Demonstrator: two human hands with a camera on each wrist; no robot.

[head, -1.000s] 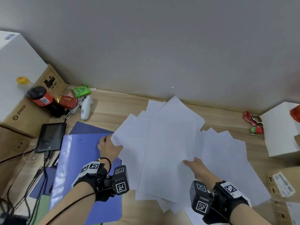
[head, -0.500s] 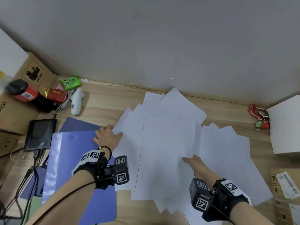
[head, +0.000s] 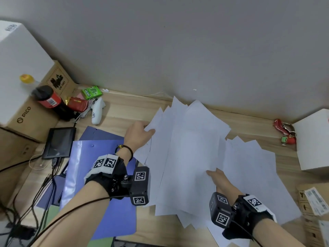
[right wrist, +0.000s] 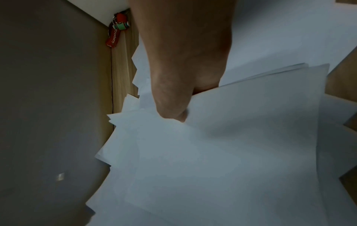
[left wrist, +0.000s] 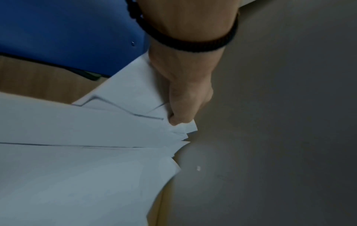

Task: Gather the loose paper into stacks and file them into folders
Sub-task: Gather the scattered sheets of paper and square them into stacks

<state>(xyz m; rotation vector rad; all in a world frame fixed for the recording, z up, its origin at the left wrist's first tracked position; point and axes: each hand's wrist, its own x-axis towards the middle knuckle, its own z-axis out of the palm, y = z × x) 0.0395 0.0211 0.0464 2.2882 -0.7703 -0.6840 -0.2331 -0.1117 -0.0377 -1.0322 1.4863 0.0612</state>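
Several loose white sheets [head: 192, 157] lie fanned over the wooden desk [head: 124, 114] in an uneven pile. My left hand [head: 140, 134] grips the pile's far left corners, thumb on top; the left wrist view shows the pinch [left wrist: 179, 117] on the sheets [left wrist: 96, 152]. My right hand [head: 216, 177] pinches the right edge of the top sheets, fingers hidden under the paper [right wrist: 231, 152], thumb [right wrist: 173, 111] on top. More sheets [head: 258, 175] lie spread to the right. Blue folders [head: 99, 193] lie at the left under my left forearm.
At the back left stand cardboard boxes [head: 32, 118], a red can [head: 48, 98], a white controller [head: 97, 111], a green packet [head: 91, 92] and a small black screen [head: 59, 142] with cables. A red keychain [head: 284, 132] and white box [head: 313, 139] sit right. The wall [head: 178, 50] is close behind.
My left hand has slid away from me along the pile's left side to its far corners and gripped them. The right hand keeps its hold on the right edge.
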